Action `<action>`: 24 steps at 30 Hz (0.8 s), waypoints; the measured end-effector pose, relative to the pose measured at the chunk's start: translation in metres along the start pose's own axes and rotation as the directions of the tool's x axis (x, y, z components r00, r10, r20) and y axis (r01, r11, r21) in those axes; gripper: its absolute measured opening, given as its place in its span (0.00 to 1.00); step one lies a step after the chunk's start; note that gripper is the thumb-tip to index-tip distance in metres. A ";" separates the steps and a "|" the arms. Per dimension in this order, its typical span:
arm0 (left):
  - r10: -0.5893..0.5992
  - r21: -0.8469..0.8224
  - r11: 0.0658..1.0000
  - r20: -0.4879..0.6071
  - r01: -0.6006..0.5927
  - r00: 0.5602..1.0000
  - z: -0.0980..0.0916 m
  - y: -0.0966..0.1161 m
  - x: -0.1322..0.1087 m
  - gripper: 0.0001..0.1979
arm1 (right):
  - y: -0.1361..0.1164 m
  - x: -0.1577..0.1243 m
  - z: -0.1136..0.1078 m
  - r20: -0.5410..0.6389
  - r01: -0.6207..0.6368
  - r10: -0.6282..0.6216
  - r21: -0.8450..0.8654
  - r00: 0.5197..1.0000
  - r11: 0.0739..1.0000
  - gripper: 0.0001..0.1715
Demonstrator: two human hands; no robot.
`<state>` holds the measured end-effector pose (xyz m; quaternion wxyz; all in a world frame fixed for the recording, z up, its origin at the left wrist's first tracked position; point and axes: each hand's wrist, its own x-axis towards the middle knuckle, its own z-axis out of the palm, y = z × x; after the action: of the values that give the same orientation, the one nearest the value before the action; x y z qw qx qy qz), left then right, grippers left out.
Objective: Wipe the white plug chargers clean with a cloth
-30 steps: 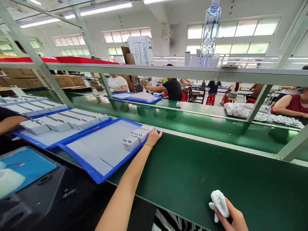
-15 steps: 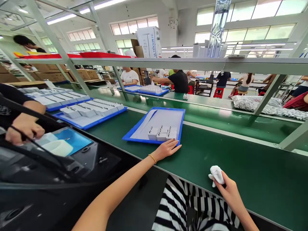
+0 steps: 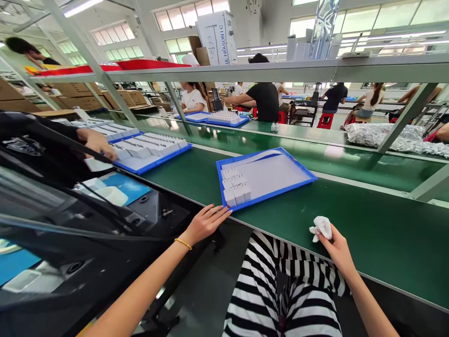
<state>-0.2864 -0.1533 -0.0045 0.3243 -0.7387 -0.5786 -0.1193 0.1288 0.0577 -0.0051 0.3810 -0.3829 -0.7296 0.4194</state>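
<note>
My left hand reaches out with fingers extended, its fingertips at the near left corner of a blue tray. Whether they press on the rim or just meet it, I cannot tell. Inside that tray, along its left side, stand several white blocks with small metal pins on top; a white sheet lines the rest. A crumpled white cloth is pinched in my right hand, close to the front edge of the green bench.
A second blue tray with rows of white blocks lies left, with a co-worker's hand beside it. Black equipment stands at my left. Above the green bench runs a shelf on metal posts. Plastic-bagged parts lie far right.
The blue tray has turned, its blocks now on the left side. My left hand has moved left along with its near corner. The co-worker's hand has moved to the other tray. My right hand keeps the cloth.
</note>
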 end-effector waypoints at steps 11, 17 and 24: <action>-0.286 -0.136 0.952 -0.092 0.273 0.954 0.026 0.080 0.145 0.24 | -0.006 0.001 -0.002 0.017 0.031 -0.030 -0.063 0.999 0.998 0.26; -0.234 -0.319 0.891 0.290 0.324 0.928 0.076 0.141 0.271 0.24 | -0.005 0.001 0.000 0.000 0.042 -0.042 -0.039 0.999 0.998 0.25; -0.313 -0.327 0.841 0.356 0.431 0.881 0.099 0.155 0.273 0.16 | -0.003 0.000 0.002 0.036 0.025 -0.026 0.024 0.999 0.999 0.27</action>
<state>-0.0792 0.1017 0.0184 0.0503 -0.6702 -0.7167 -0.1861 0.1268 0.0556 -0.0027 0.3775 -0.3617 -0.7362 0.4298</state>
